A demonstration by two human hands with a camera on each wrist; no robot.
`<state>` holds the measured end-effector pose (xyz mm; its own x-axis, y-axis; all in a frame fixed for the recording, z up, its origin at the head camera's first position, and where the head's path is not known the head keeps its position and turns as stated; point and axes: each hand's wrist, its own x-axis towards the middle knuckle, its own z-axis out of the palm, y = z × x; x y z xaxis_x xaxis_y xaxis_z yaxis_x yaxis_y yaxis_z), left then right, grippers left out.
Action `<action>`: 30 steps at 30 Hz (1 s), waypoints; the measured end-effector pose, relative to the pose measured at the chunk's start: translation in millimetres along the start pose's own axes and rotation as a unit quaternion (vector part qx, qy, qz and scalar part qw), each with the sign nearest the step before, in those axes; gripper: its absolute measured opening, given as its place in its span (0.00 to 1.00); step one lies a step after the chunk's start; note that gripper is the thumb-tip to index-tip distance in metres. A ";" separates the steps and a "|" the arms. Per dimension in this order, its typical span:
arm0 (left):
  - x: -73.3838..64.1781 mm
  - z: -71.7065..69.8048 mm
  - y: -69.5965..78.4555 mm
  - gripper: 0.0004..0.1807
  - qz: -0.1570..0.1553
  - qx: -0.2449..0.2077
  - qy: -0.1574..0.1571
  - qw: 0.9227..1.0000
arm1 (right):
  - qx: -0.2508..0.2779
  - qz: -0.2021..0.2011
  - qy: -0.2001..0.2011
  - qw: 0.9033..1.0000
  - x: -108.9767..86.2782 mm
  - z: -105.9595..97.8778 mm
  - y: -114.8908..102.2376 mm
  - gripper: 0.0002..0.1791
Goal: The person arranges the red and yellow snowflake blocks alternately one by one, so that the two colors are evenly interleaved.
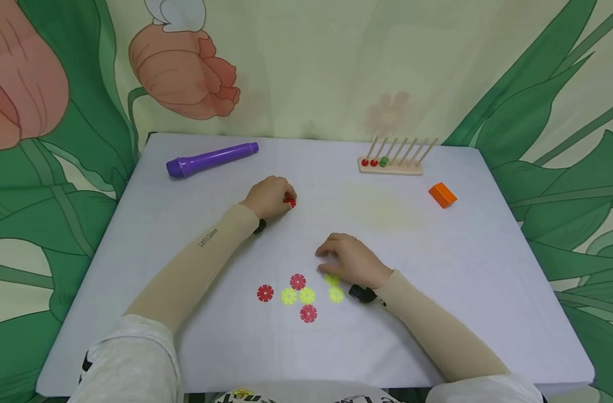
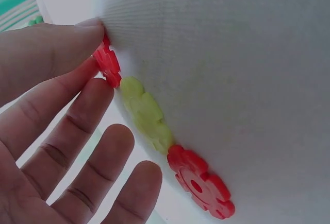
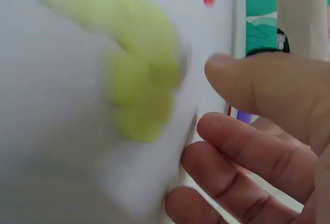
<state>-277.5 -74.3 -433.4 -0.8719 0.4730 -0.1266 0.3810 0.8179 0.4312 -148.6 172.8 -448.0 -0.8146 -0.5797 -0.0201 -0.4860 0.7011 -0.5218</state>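
My left hand (image 1: 270,197) pinches a red notched, flower-shaped disc (image 2: 107,62) between thumb and forefinger, the other fingers loose. Past it in the left wrist view, a yellow flower-shaped disc (image 2: 147,115) and a red flower-shaped disc (image 2: 201,180) run in a line; I cannot tell whether they are joined. My right hand (image 1: 354,260) has its thumb and fingers apart, with nothing between them. It hovers by two yellow discs (image 1: 336,294), one partly hidden below the thumb; they are blurred in the right wrist view. Red discs (image 1: 265,293) and yellow discs (image 1: 288,296) lie between the forearms.
A purple tube-like marker (image 1: 213,159) lies at the back left of the white table (image 1: 226,347). At the back right stands a wooden peg rack (image 1: 391,167) with red and green beads on some pegs. An orange block (image 1: 442,195) sits in front of it.
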 end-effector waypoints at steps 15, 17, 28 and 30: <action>0.6 -0.2 2.9 0.13 -0.009 -0.003 -0.007 1.000 | -0.051 0.038 0.041 0.997 -41.9 4.9 -13.3 0.16; 0.1 0.2 2.2 0.13 -0.009 -0.003 -0.008 1.000 | -0.060 0.037 0.040 0.997 -40.4 4.8 -15.2 0.15; -0.8 2.7 1.6 0.13 -0.004 -0.004 0.002 1.000 | -0.082 0.013 0.072 0.994 -17.6 3.0 -6.9 0.13; -1.1 2.9 2.6 0.13 -0.005 -0.006 0.003 1.000 | -0.078 0.017 0.077 0.994 -11.4 2.4 -3.3 0.12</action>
<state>-274.7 -71.7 -434.8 -0.8778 0.4622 -0.1259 0.3677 0.8186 0.4412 -136.9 176.1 -448.1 -0.8646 -0.4923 0.1004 -0.4901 0.7823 -0.3845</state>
